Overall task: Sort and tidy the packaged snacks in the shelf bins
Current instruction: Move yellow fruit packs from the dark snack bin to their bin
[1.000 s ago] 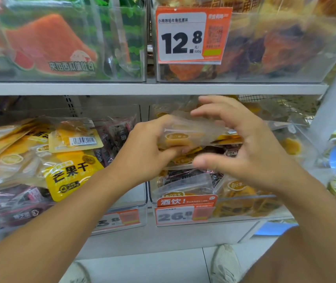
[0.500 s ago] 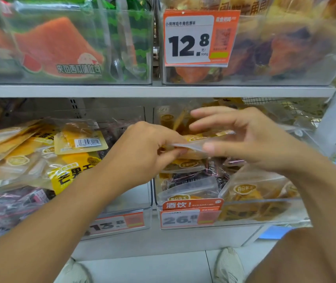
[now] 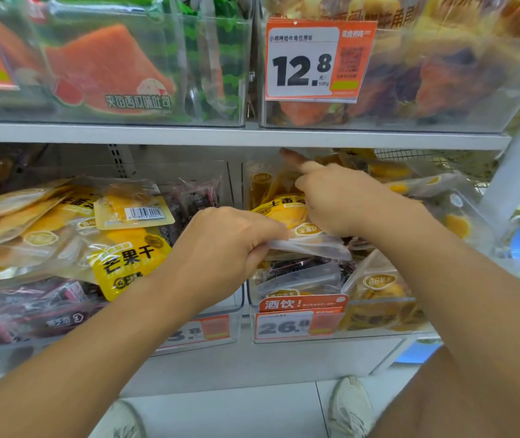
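my left hand [image 3: 220,248] pinches the flat, crinkly edge of a clear plastic snack packet [image 3: 312,246], fingers curled tight on its glossy film, over the front of the lower shelf's right clear bin [image 3: 388,335]. my right hand [image 3: 344,200] reaches deeper in that bin, fingers curled round a soft yellow mango packet [image 3: 284,210], forefinger stretched toward the back. the bin holds more slick pouches, yellow and dark purple. the left bin [image 3: 235,306] beside it is heaped with glossy yellow mango pouches [image 3: 126,260]. a stiff orange price tag [image 3: 300,320] is clipped to the right bin's front wall.
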